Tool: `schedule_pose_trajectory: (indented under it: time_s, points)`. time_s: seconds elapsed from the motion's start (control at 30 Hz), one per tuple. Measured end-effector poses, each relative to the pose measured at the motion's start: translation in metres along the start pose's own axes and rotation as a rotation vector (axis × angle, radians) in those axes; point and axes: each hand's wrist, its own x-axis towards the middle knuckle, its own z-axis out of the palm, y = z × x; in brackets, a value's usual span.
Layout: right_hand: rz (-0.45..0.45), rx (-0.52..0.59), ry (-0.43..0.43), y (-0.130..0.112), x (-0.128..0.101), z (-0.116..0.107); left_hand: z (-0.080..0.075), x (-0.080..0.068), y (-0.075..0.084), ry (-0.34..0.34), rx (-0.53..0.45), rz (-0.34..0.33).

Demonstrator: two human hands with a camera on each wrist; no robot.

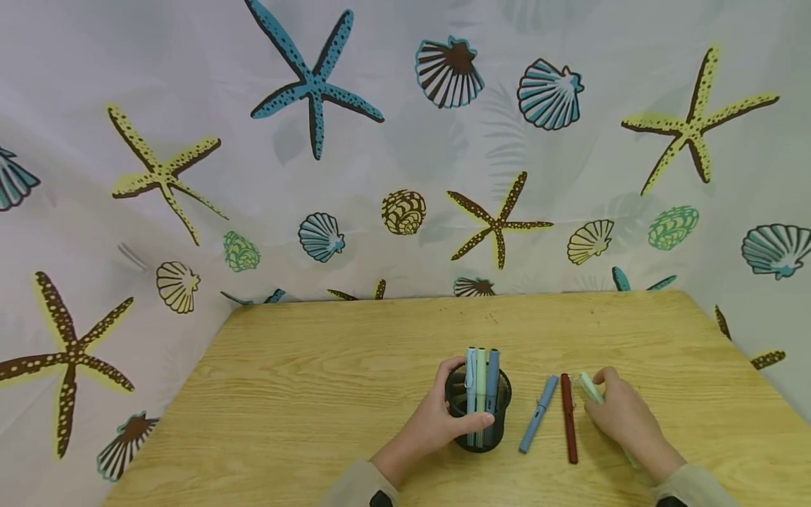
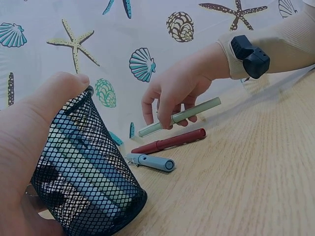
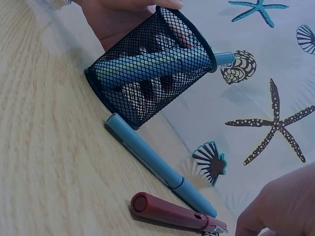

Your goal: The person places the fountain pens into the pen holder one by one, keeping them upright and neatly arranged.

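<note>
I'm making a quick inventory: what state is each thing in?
Black cup: open-topped, gripped by left hand
Three pens in the cup: standing
Loose blue pen: capped, lying on the table
Red pen: capped, lying on the table
Green pen: capped, pinched by right hand

I see a pale cloth rising behind the wood-grained counter and along its left and right sides. In my head view its prints include a blue starfish, a yellow starfish farther right, and a blue-and-white scallop shell between them.
</note>
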Motion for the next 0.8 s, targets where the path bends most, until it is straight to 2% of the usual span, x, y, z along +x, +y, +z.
schedule_pose_trajectory:
  time_s: [0.23,0.6,0.8]
  points:
    - [-0.026,0.013,0.017,-0.002,0.001,-0.002,0.001,0.000,0.000,-0.007,-0.027,0.017]
    - [-0.058,0.057,0.031,-0.006,-0.001,-0.004,0.000,-0.001,0.001,-0.014,-0.018,0.019]
    - [-0.073,0.110,0.047,-0.012,-0.002,-0.006,0.000,-0.001,0.002,-0.005,-0.010,0.000]
